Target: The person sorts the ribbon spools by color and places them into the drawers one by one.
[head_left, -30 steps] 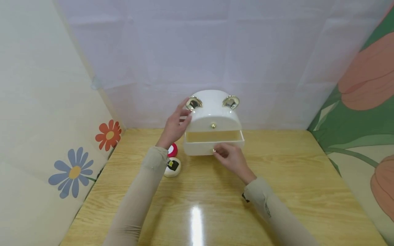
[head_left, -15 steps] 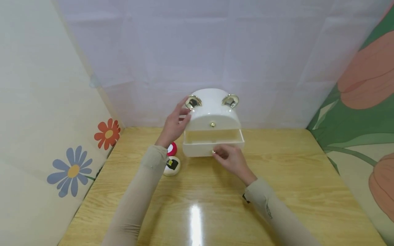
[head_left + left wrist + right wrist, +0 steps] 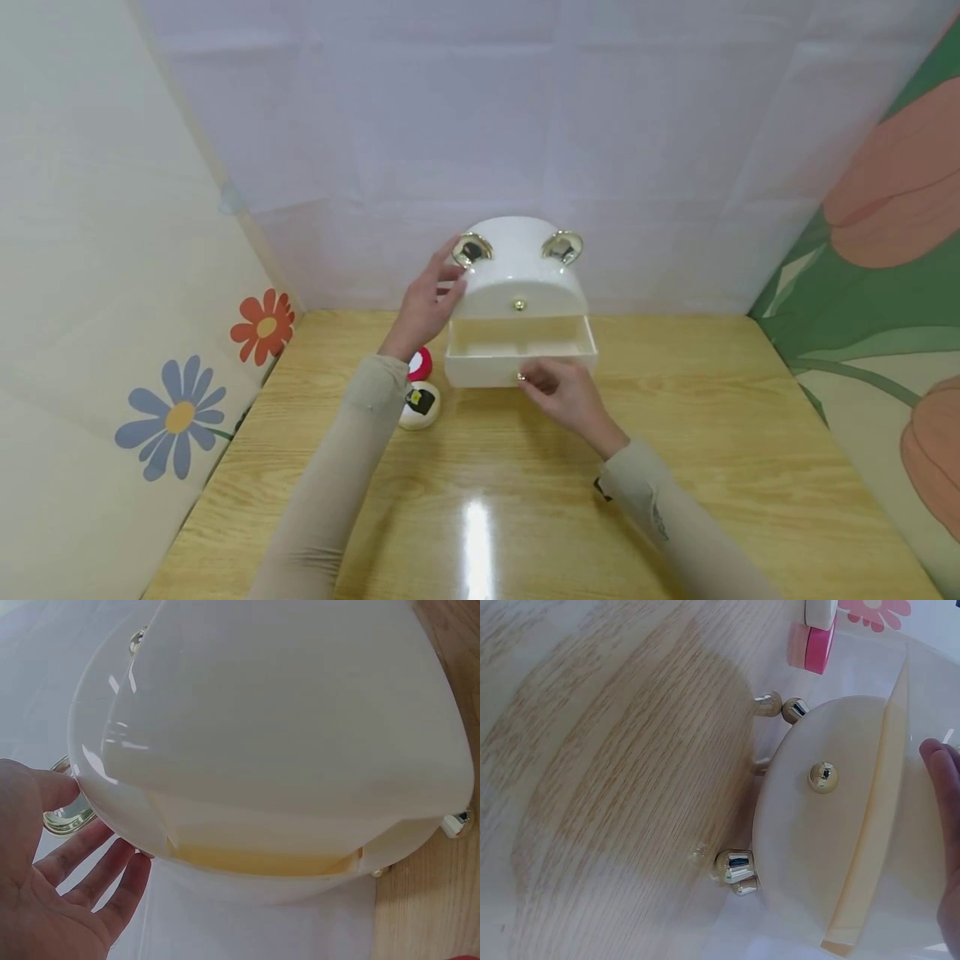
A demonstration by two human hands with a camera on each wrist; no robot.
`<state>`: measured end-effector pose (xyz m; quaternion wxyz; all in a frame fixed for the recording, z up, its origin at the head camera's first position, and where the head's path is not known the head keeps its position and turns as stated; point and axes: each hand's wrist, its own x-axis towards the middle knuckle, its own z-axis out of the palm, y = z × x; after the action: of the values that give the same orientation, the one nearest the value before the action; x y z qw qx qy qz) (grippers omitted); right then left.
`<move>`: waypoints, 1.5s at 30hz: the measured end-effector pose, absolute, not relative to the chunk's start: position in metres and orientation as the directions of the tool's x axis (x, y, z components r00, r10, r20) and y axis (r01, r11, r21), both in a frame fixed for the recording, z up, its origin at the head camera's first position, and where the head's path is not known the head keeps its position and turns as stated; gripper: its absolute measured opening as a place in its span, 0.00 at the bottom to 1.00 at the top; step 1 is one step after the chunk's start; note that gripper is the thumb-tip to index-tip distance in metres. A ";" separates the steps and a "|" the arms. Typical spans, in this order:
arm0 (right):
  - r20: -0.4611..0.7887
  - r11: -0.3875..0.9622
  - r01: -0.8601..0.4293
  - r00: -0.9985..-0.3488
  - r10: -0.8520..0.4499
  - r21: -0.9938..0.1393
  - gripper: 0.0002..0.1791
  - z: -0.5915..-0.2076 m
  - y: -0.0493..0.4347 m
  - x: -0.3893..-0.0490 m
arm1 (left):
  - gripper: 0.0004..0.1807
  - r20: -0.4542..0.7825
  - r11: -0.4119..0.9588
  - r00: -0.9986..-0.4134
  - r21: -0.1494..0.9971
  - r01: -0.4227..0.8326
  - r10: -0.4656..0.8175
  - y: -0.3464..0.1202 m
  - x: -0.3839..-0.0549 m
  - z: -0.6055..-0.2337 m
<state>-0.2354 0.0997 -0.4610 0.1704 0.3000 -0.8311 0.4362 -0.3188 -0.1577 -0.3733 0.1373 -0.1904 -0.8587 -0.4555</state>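
A white cabinet (image 3: 517,250) with gold ears stands on the table. Its middle drawer (image 3: 480,372) is pulled out. My right hand (image 3: 568,396) pinches that drawer's gold knob (image 3: 521,377) between thumb and fingers. In the right wrist view the fingers (image 3: 949,780) reach in from the right, and a lower drawer front (image 3: 795,817) shows its own knob (image 3: 823,777). My left hand (image 3: 426,304) rests on the cabinet's left side, near the gold ear (image 3: 472,249). In the left wrist view its lightly bent fingers (image 3: 120,900) touch the cabinet's edge.
A red and white round piece (image 3: 422,364) and a cream round piece (image 3: 419,406) with a black and yellow patch lie left of the cabinet. Gold feet (image 3: 735,865) carry the cabinet. A white cloth backdrop (image 3: 450,125) hangs behind the wooden table (image 3: 675,483).
My right hand has drawn the middle drawer farther out toward me, and more of its inside shows. The left hand stays at the cabinet's side.
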 end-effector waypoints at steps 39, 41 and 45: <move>0.575 0.407 -0.681 -0.732 -0.365 -0.609 0.07 -0.463 0.099 -0.235 | 0.42 0.184 0.652 -0.939 0.681 0.334 0.289 -0.239 -0.273 -0.443; 0.570 0.415 -0.677 -0.736 -0.365 -0.608 0.07 -0.463 0.100 -0.235 | 0.44 0.124 0.684 -0.945 0.662 0.305 0.302 -0.248 -0.265 -0.453; 0.554 0.419 -0.664 -0.748 -0.366 -0.619 0.07 -0.462 0.101 -0.235 | 0.48 0.010 0.741 -0.951 0.625 0.247 0.309 -0.259 -0.253 -0.469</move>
<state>-0.2346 0.1010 -0.4617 0.1698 0.3121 -0.8251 0.4394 -0.2535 -0.2593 -0.4687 -0.0471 -0.1491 -0.9317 -0.3279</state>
